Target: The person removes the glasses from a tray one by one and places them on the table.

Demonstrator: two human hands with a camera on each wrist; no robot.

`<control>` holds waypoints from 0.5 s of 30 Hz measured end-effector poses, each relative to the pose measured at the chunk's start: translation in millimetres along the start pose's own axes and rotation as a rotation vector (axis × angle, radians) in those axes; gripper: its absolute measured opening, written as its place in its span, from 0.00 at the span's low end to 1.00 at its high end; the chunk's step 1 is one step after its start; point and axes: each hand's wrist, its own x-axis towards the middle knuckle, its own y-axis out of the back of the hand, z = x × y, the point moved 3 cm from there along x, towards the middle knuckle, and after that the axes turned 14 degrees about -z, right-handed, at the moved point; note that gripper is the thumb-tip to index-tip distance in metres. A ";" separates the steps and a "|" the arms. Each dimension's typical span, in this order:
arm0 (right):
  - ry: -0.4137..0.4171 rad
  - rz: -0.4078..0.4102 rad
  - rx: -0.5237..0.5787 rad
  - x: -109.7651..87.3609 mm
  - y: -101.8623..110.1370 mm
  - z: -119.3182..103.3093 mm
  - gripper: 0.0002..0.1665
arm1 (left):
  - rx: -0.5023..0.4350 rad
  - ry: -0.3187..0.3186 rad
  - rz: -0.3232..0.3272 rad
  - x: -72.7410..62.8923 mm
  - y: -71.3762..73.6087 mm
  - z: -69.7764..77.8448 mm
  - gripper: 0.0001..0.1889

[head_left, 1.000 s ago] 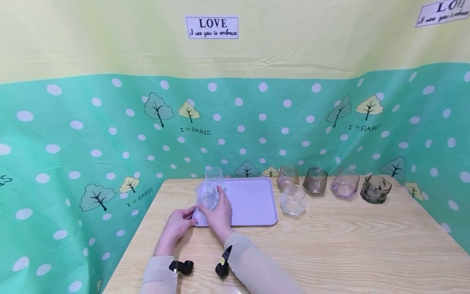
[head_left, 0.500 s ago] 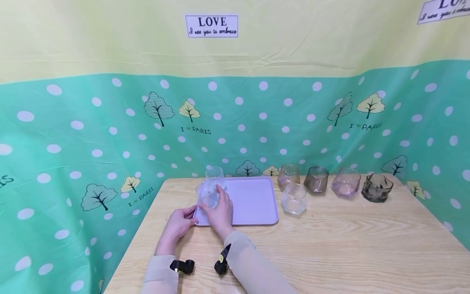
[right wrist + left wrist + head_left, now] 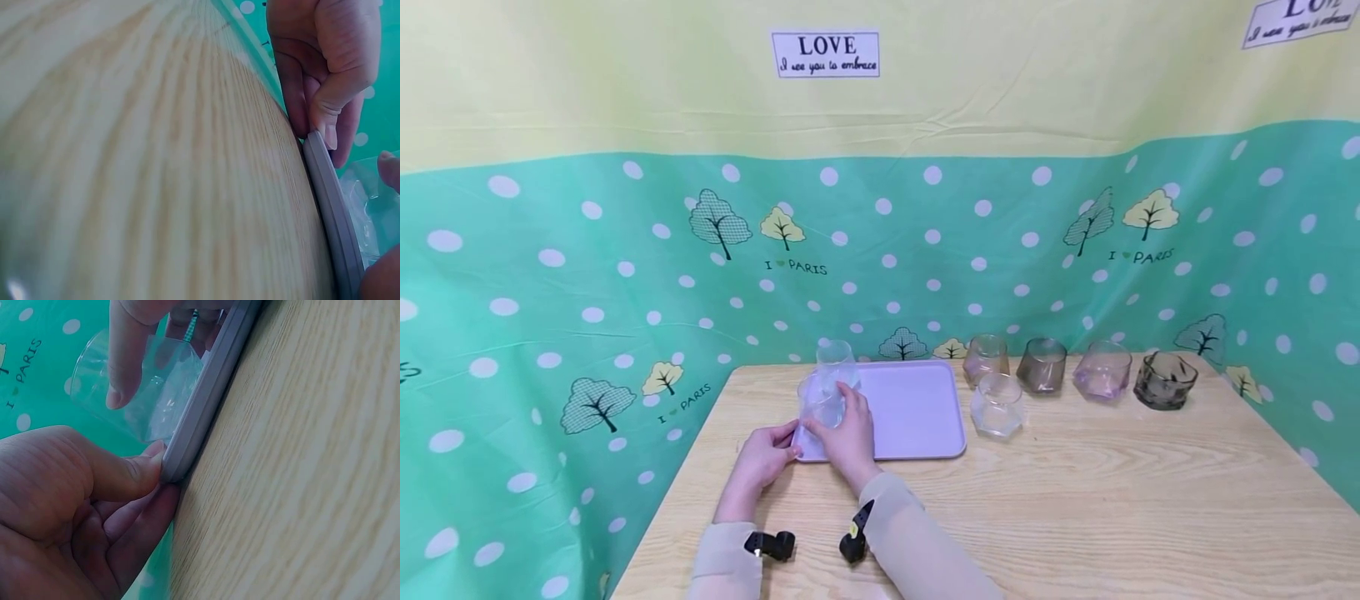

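A lilac tray (image 3: 917, 408) lies on the table, two clear glasses at its left end. My left hand (image 3: 764, 457) pinches the tray's front left corner; in the left wrist view its thumb lies on the rim (image 3: 209, 400) with fingers under it. My right hand (image 3: 848, 432) holds the nearer clear glass (image 3: 817, 402) low on its sides, upright on the tray. Directly behind it stands the other clear glass (image 3: 835, 357). In the right wrist view, the left hand (image 3: 334, 56) grips the tray corner, and only part of the right hand shows.
Right of the tray stands a clear faceted glass (image 3: 997, 407). Behind and beyond it are an amber glass (image 3: 987, 360), a dark glass (image 3: 1042, 367), a pinkish glass (image 3: 1102, 372) and a smoky grey glass (image 3: 1165, 382). A patterned curtain (image 3: 880, 250) hangs behind the wooden table (image 3: 1075, 508).
Both hands keep their grip, and the tray and glasses stay where they were. The head view shifts only slightly.
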 end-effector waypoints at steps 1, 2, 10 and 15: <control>-0.001 -0.004 0.008 -0.2 0.1 0.4 0.52 | 0.001 0.000 0.002 -0.1 0.1 -0.3 0.28; 0.001 -0.007 0.018 -0.2 0.1 0.9 0.52 | 0.003 0.000 0.004 0.0 0.1 -0.5 0.28; -0.027 -0.032 0.072 -2.4 3.6 5.4 0.53 | 0.009 0.016 0.005 0.3 0.0 -1.5 0.28; -0.028 -0.047 0.117 -2.4 5.5 7.1 0.53 | 0.004 0.008 0.006 1.8 -0.1 -1.2 0.29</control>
